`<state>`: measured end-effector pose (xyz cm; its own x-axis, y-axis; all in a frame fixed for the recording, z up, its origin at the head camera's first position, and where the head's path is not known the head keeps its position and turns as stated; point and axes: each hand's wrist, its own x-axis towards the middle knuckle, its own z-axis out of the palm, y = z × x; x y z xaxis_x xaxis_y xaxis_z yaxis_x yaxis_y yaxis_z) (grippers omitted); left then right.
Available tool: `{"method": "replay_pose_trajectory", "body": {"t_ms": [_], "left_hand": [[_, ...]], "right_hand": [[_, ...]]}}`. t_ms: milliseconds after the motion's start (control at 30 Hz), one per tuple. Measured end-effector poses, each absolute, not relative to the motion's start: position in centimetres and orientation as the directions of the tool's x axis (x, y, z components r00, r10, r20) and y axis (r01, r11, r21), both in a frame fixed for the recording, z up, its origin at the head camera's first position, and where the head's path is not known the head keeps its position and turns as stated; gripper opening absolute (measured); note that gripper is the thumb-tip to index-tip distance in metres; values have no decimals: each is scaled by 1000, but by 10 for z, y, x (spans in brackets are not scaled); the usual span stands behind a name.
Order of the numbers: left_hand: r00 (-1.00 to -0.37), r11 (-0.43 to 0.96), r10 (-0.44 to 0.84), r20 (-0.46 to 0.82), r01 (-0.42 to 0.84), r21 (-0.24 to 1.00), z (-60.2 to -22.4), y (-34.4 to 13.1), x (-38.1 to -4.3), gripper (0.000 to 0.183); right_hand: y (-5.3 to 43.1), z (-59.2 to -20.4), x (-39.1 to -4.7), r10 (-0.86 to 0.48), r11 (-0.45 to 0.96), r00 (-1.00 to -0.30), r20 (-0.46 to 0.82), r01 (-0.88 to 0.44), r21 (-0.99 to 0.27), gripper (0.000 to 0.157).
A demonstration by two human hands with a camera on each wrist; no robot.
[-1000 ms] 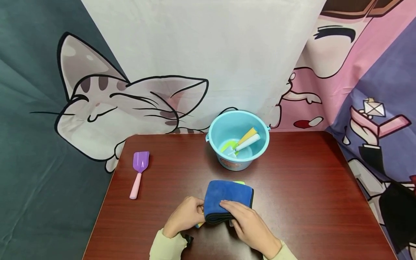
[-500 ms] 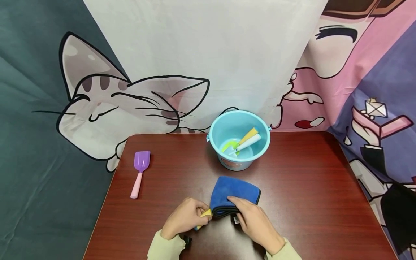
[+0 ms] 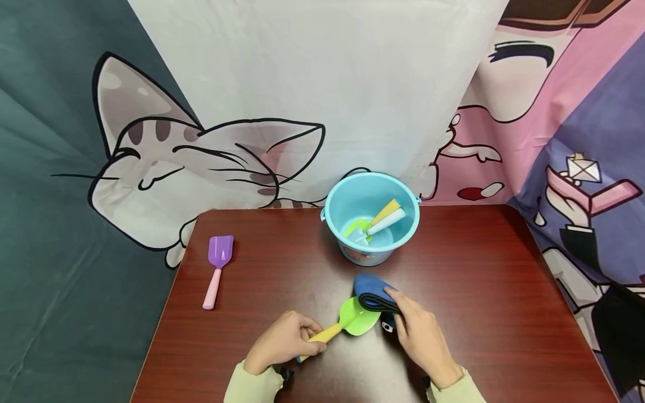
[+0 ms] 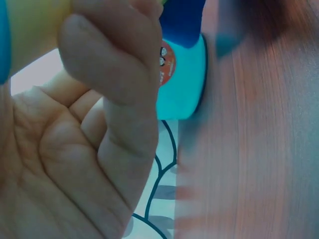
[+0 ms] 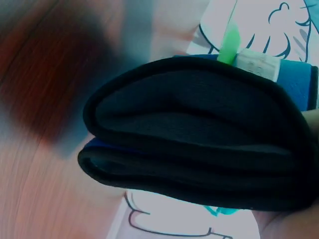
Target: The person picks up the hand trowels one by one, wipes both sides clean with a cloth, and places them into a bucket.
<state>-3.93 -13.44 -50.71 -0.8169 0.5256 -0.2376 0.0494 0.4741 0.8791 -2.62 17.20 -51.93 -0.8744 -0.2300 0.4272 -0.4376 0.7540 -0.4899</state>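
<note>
My left hand (image 3: 287,340) grips the yellow handle of a toy shovel (image 3: 359,319) whose green scoop points up and right. In the left wrist view the yellow handle (image 4: 37,30) runs past my thumb. A folded blue cloth (image 3: 372,286) with black edging is pinched by my right hand (image 3: 420,336). The cloth overlaps the scoop's upper right edge. In the right wrist view the cloth's dark folded layers (image 5: 199,124) fill the middle, with a pale label (image 5: 258,64) and a bit of green scoop (image 5: 229,45) behind.
A light blue bucket (image 3: 363,256) stands at the table's back edge, holding a yellow-handled tool (image 3: 385,210) and a white-handled one (image 3: 387,220). A purple shovel with a pink handle (image 3: 212,288) lies on the brown table (image 3: 484,268) at the left. A printed curtain (image 3: 353,84) hangs behind.
The right hand has drawn the cloth to the right, and it is bunched smaller. The green scoop that it covered now shows. The left hand, on the handle, has shifted slightly left.
</note>
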Motion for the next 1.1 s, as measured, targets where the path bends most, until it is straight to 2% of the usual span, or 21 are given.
{"method": "replay_pose_trajectory", "body": {"t_ms": [233, 433, 633, 933, 1100], "left_hand": [[-799, 433, 517, -307, -65, 899, -505, -140, -40, 32], [-799, 410, 501, -331, -117, 904, -505, -143, -41, 41], [-808, 414, 485, -333, -123, 902, -507, -144, -41, 34], [-792, 291, 505, -343, -218, 932, -507, -142, -40, 28], [-782, 264, 524, -336, -226, 938, -511, -138, -40, 23]], "right_hand": [[181, -512, -25, -109, 768, -864, 492, -387, -511, 56], [186, -513, -24, -73, 773, -860, 505, -369, -516, 57], [188, -514, -22, -64, 765, -867, 495, -361, -533, 56], [185, -513, -21, -73, 735, -870, 488, -378, -563, 58], [183, -514, -21, -91, 716, -865, 493, -401, -571, 59]]}}
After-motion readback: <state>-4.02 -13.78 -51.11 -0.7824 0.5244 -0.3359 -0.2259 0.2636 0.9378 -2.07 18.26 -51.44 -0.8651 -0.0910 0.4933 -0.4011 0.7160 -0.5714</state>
